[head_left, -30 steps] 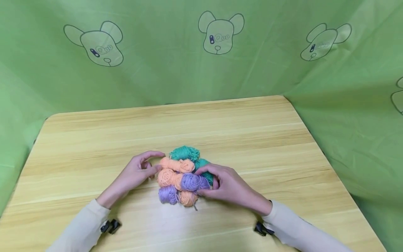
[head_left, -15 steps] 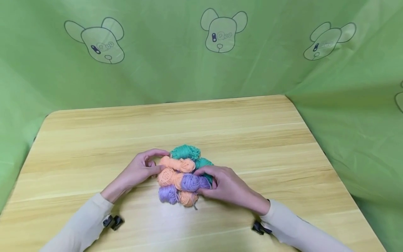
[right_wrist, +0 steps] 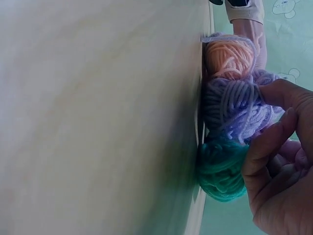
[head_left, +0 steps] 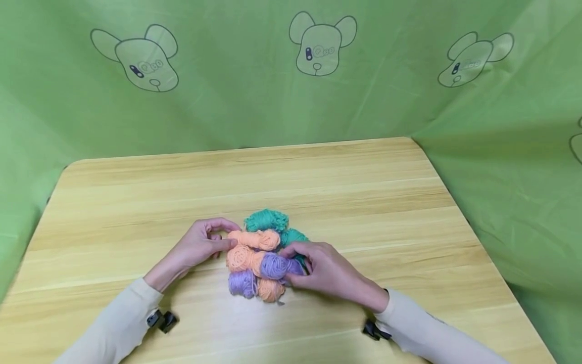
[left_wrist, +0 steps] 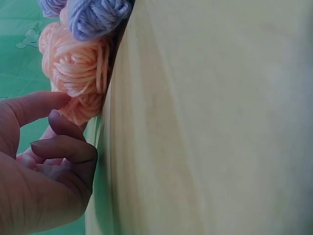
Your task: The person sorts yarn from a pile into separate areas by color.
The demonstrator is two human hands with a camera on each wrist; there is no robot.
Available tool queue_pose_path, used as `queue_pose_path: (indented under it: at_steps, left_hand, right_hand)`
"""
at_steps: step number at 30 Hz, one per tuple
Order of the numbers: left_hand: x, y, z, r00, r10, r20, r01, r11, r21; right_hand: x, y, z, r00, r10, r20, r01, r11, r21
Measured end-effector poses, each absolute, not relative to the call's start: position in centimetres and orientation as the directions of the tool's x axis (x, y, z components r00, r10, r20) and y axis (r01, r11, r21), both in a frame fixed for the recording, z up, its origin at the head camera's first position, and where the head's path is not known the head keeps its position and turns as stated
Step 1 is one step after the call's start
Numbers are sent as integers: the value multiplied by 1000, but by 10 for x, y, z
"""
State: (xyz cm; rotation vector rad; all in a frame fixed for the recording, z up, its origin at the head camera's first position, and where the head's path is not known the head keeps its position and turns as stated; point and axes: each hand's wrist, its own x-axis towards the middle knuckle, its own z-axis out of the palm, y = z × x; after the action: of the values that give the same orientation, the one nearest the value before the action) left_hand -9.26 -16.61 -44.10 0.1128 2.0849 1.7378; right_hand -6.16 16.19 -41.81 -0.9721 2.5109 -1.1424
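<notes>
A stacked cluster of small yarn balls lies on the table in the head view. My left hand [head_left: 198,245] is at its left end, thumb and index finger on either side of the upper peach yarn ball [head_left: 254,239]. Opposite it, my right hand [head_left: 329,268] holds the purple yarn ball [head_left: 275,266] on the cluster's right, the thumb touching purple yarn [right_wrist: 237,107] in the right wrist view. Between the hands sits another peach yarn ball [head_left: 239,258]. In front are a purple yarn ball [head_left: 243,283] and a peach one. Two teal yarn balls [head_left: 266,220] lie behind, one partly hidden.
The wooden table [head_left: 136,202] carries the cluster near its middle front. A green cloth [head_left: 236,101] with mouse-head drawings hangs behind and at both sides. Black devices [head_left: 162,321] are strapped at both wrists.
My left hand has moved right and closed in on the upper peach yarn ball. The cluster has shifted very slightly toward the person. My right hand stays at the purple yarn ball.
</notes>
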Motion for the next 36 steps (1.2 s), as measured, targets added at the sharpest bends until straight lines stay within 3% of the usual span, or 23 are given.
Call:
queue_pose_path:
  at_steps: [15,36]
  left_hand:
    - [-92,-164,-440,-905,328,-271,-213,202,956]
    - [-91,-162,-439,-903,342,-260,-200,202,959]
  right_hand:
    - [-57,166,-416,-760,-626,174,-505,401,-764]
    - [-60,185,-397,-849,-477,226,-398,297,-868]
